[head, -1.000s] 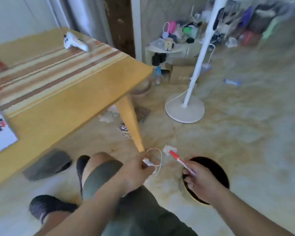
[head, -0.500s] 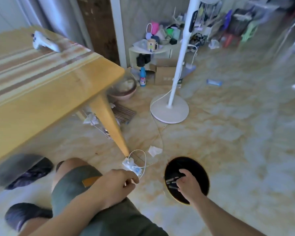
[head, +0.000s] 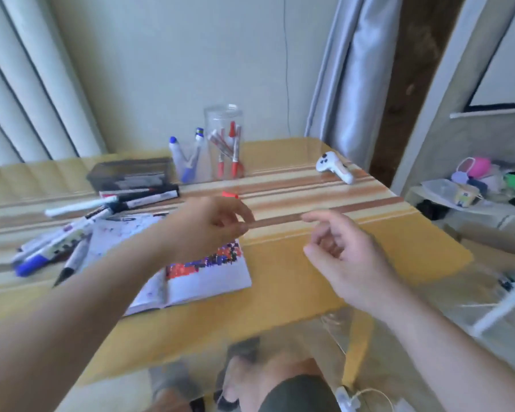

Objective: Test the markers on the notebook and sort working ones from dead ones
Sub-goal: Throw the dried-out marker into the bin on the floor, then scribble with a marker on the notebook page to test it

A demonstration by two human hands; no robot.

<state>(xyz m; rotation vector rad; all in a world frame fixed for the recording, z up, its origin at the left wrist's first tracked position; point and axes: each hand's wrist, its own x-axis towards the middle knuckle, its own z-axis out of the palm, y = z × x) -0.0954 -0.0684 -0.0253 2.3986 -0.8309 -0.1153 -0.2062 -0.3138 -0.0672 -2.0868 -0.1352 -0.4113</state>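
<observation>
With both hands empty, left hand (head: 208, 224) loosely curled, right hand (head: 342, 248) relaxed, untested markers (head: 72, 230) lie left of the left hand beside notebook (head: 208, 278), long axes pointing toward it; left is nearer.

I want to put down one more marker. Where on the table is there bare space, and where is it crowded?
Bare: the tabletop between the notebook and its right edge, and the striped part before the white controller. Crowded: the left side with loose markers, and the back by the jar.
</observation>
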